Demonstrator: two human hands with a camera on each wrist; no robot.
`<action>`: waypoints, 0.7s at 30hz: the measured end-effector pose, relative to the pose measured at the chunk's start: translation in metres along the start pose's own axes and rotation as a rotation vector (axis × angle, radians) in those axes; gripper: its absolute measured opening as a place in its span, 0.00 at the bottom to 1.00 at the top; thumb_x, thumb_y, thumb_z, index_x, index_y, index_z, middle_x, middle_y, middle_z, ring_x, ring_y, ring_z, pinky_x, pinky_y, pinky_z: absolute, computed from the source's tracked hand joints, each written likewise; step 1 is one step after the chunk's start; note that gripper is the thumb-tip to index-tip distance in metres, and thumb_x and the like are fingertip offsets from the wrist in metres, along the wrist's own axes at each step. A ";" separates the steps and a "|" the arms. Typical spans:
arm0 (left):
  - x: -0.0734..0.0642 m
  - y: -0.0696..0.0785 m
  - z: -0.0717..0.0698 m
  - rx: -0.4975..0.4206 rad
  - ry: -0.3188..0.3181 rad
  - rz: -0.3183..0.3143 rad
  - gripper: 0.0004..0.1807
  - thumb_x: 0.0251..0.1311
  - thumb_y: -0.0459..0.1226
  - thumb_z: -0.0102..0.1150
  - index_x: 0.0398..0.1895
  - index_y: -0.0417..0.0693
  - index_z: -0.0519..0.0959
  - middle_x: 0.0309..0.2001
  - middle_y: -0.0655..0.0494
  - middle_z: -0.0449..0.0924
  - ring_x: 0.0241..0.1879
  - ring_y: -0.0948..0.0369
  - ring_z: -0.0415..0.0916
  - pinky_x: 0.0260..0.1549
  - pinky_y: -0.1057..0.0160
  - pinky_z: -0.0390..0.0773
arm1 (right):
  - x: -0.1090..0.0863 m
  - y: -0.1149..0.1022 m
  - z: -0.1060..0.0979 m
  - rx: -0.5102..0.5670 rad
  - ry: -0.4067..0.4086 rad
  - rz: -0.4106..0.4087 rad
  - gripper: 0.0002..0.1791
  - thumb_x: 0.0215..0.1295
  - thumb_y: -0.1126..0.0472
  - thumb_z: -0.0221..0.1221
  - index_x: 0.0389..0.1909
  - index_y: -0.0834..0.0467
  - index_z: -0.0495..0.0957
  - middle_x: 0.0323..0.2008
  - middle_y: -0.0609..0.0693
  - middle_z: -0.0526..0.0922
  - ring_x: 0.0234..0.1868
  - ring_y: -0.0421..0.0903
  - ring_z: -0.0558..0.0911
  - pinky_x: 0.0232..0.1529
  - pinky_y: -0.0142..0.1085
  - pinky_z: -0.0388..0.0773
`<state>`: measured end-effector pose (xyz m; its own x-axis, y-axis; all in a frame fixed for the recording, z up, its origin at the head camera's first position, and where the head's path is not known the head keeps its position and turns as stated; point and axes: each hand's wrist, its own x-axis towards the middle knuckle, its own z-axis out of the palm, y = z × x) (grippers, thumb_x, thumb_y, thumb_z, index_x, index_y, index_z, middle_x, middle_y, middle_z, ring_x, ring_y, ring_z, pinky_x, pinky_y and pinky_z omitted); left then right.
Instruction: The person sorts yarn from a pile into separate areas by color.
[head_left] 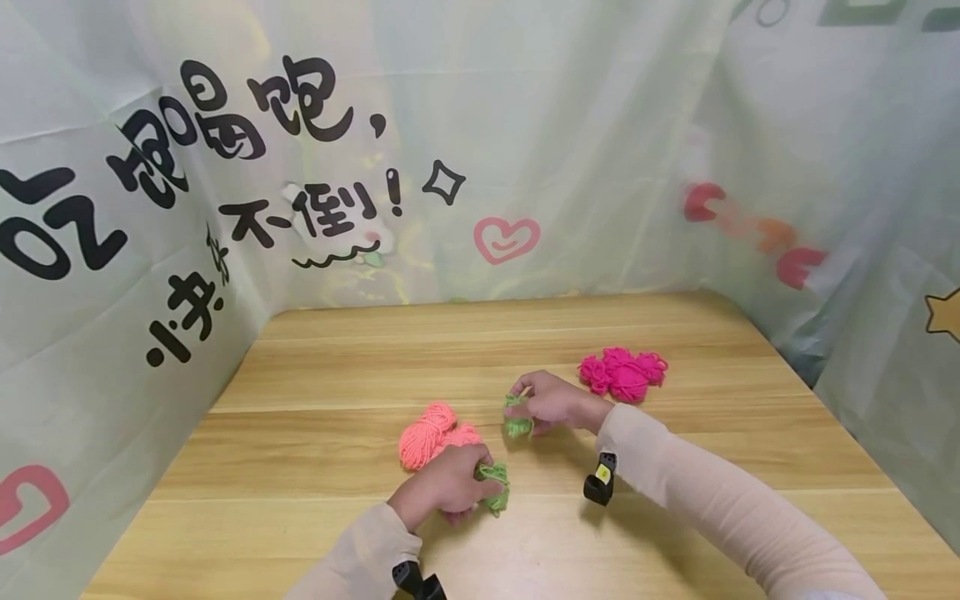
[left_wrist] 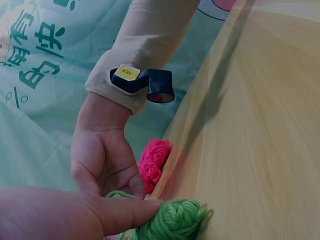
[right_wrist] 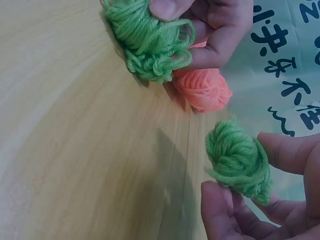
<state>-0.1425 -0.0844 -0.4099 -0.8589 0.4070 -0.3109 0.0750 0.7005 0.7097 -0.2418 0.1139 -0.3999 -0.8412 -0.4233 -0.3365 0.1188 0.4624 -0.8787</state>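
Observation:
My left hand (head_left: 448, 482) grips a ball of green yarn (head_left: 495, 492) low over the wooden table. In the right wrist view, that yarn (right_wrist: 145, 37) has loose loops at its side, and the thumb presses on its top. Farther right and back, my right hand (head_left: 557, 402) pinches another small ball of green yarn (head_left: 517, 423) between thumb and fingers. This second ball (right_wrist: 239, 159) looks compact and wound in the right wrist view. Just behind the left hand lies coral yarn (head_left: 429, 435) in a couple of bundles, partly hidden by that hand.
Bright pink yarn (head_left: 624, 377) lies in a cluster on the table (head_left: 322, 367), beyond my right wrist. Printed cloth curtains (head_left: 592, 167) hang along the back and both sides of the table. Small black cameras (head_left: 600, 481) are strapped at both wrists.

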 end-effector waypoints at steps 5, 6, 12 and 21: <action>0.000 -0.001 0.000 0.002 0.001 0.010 0.11 0.62 0.40 0.64 0.41 0.45 0.75 0.14 0.50 0.73 0.09 0.61 0.69 0.07 0.61 0.75 | 0.001 -0.001 -0.002 0.020 -0.004 -0.002 0.16 0.64 0.64 0.63 0.49 0.65 0.72 0.39 0.59 0.76 0.29 0.48 0.80 0.34 0.44 0.83; 0.000 -0.001 0.000 0.001 0.001 0.010 0.11 0.62 0.40 0.64 0.41 0.45 0.75 0.14 0.50 0.73 0.09 0.61 0.69 0.07 0.61 0.75 | 0.001 -0.001 -0.003 0.020 -0.002 -0.001 0.16 0.64 0.64 0.63 0.49 0.65 0.72 0.39 0.59 0.75 0.29 0.48 0.81 0.34 0.44 0.83; -0.001 -0.003 -0.001 -0.012 0.005 0.006 0.13 0.62 0.40 0.64 0.43 0.44 0.75 0.15 0.50 0.73 0.09 0.61 0.69 0.08 0.60 0.75 | 0.002 -0.004 -0.004 -0.002 0.015 -0.003 0.15 0.64 0.63 0.63 0.48 0.65 0.72 0.37 0.58 0.75 0.26 0.46 0.78 0.32 0.43 0.83; -0.003 -0.004 0.000 -0.013 -0.001 0.009 0.11 0.62 0.42 0.64 0.41 0.47 0.75 0.14 0.51 0.73 0.09 0.60 0.69 0.07 0.61 0.74 | 0.005 0.000 -0.005 0.002 0.026 -0.013 0.16 0.65 0.63 0.62 0.49 0.65 0.72 0.35 0.58 0.76 0.27 0.46 0.79 0.32 0.42 0.83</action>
<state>-0.1407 -0.0886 -0.4118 -0.8579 0.4134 -0.3051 0.0757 0.6890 0.7208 -0.2491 0.1159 -0.4000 -0.8559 -0.4089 -0.3167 0.1095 0.4553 -0.8836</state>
